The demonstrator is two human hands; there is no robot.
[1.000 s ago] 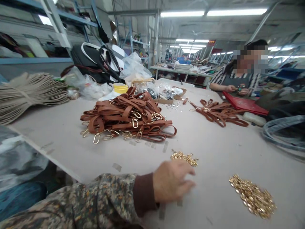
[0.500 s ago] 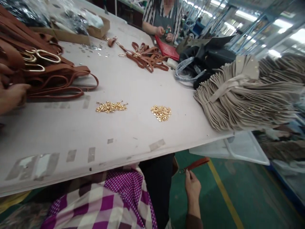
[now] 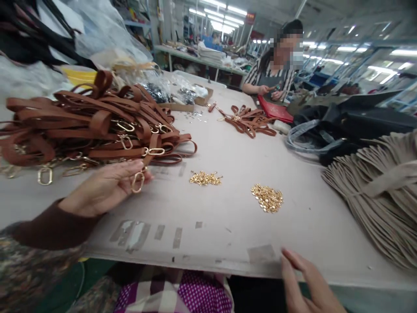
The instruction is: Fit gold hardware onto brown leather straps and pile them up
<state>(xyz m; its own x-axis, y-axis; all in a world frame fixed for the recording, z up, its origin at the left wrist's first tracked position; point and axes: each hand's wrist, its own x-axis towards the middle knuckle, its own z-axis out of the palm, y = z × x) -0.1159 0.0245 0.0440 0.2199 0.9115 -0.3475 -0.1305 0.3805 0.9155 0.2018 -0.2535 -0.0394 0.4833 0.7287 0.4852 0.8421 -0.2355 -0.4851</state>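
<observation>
My left hand (image 3: pixel 106 187) pinches the end of a brown leather strap (image 3: pixel 150 160) with gold oval clasps (image 3: pixel 137 181), at the front of a large heap of similar brown straps (image 3: pixel 81 115). Over the table's front edge at the lower right is my right hand (image 3: pixel 308 282); its thumb and fingers are apart and nothing shows between them. On the table between the hands lie a pile of small gold studs (image 3: pixel 205 178) and a second pile of small gold pieces (image 3: pixel 267 198).
A bundle of grey-beige straps (image 3: pixel 378 191) stands at the right, with a black bag (image 3: pixel 358 117) behind it. Farther back lie a smaller group of brown straps (image 3: pixel 249 119) and a red pouch (image 3: pixel 275 111). A person (image 3: pixel 273 78) works at the far side.
My right hand has come up to the table edge, and the brown strap loop it held is gone from it. My left hand now shows with a strap's clasp end. The view has swung left and up.
</observation>
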